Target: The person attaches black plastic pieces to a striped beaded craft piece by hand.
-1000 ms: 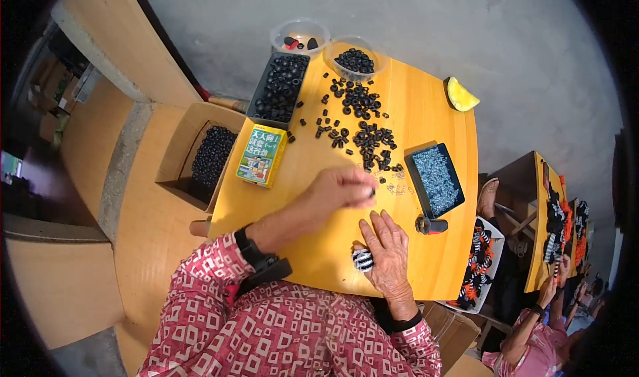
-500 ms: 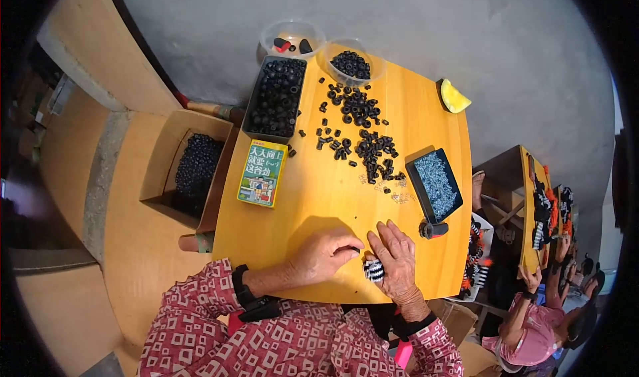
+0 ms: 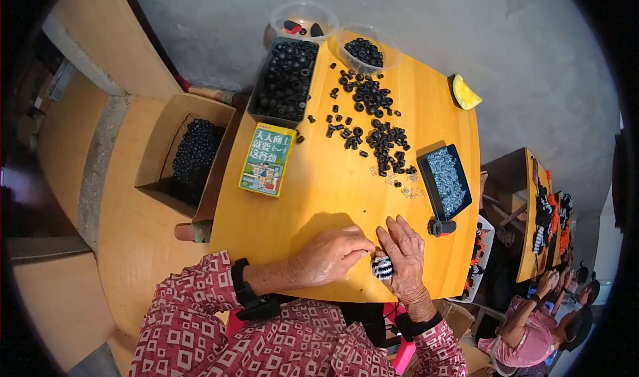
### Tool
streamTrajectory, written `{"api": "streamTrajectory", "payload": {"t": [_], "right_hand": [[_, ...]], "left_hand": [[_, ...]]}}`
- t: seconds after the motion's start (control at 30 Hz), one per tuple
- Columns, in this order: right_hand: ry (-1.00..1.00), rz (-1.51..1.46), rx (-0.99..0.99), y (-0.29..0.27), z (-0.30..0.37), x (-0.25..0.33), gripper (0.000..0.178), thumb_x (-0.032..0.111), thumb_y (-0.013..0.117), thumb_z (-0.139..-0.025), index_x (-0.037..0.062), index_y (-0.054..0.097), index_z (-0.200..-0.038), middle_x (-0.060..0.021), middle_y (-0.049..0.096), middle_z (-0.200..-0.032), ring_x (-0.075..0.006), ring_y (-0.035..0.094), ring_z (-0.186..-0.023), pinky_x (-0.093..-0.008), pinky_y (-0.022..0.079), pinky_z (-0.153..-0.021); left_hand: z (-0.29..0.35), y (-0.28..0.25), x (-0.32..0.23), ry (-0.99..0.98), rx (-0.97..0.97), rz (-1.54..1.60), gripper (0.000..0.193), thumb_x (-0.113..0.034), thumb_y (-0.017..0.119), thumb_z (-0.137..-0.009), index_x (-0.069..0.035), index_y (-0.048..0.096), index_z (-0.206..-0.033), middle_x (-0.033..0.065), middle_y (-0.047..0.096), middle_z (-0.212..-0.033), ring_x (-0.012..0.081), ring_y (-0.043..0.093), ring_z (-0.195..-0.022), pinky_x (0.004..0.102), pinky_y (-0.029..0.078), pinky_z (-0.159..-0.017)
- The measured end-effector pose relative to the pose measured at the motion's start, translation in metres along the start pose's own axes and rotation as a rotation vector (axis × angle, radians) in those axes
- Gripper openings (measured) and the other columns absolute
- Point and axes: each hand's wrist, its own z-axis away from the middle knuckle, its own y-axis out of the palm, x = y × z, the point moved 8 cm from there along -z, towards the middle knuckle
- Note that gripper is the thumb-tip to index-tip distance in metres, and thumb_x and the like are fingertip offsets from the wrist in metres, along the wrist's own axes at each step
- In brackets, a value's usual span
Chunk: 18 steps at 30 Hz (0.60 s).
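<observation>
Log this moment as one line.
left hand: fingertips pinched, contents unclear | right hand: holding black-and-white striped rounded piece | beyond hands: loose small black beads on yellow wooden table

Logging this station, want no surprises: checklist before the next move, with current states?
1. Striped piece at the right hand: ok, it sits against the thumb side.
2. Left hand beside the striped piece: ok, fingers drawn together.
3. Item between the left fingertips: cannot tell, any would be hidden.
4. Black pieces all contained: not ok, many lie loose on the table.
5. Black tray of blue bits apart from both hands: ok.
</observation>
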Motion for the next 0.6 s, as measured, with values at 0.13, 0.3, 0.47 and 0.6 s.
{"api": "streamTrajectory", "payload": {"t": [0.13,0.3,0.47,0.6], "right_hand": [[0.01,0.0,-0.015,-0.0017,0.0002,0.0007,0.045,0.017,0.069,-0.086,0.0094,0.062,-0.129,-0.0147,0.055,-0.137,-0.0355,0.048,-0.131,-0.0478,0.037,-0.103],[-0.005,0.007,-0.029,-0.0003,0.0011,0.0043,0.043,0.014,0.068,-0.086,0.008,0.063,-0.128,-0.016,0.055,-0.136,-0.0369,0.048,-0.13,-0.0477,0.038,-0.102],[-0.003,0.01,-0.035,0.0038,0.003,0.0036,0.041,0.011,0.065,-0.086,0.0069,0.063,-0.127,-0.0168,0.055,-0.136,-0.0381,0.049,-0.129,-0.0475,0.038,-0.102],[-0.002,0.003,-0.024,0.0017,0.0014,0.0034,0.041,0.01,0.065,-0.086,0.0069,0.063,-0.127,-0.0169,0.055,-0.136,-0.0388,0.049,-0.129,-0.0479,0.038,-0.102]], "left_hand": [[0.0004,0.0029,0.0011,0.049,-0.005,0.029,0.015,-0.007,0.059,-0.088,-0.003,0.066,-0.1,0.0149,0.06,-0.089,0.0359,0.061,-0.086,0.0436,0.049,-0.076],[0.0019,0.0046,0.0014,0.042,-0.001,0.024,0.012,-0.008,0.058,-0.089,-0.003,0.065,-0.097,0.0156,0.06,-0.088,0.0369,0.06,-0.087,0.0449,0.048,-0.078],[0.0026,0.0056,0.0027,0.057,0.017,-0.054,0.013,-0.01,0.06,-0.09,-0.002,0.066,-0.099,0.0145,0.061,-0.09,0.0361,0.062,-0.088,0.0434,0.049,-0.077],[-0.0001,0.0045,0.0,0.06,-0.001,-0.043,0.01,-0.012,0.058,-0.09,-0.004,0.062,-0.094,0.0166,0.059,-0.088,0.0372,0.06,-0.088,0.046,0.048,-0.078]]}}
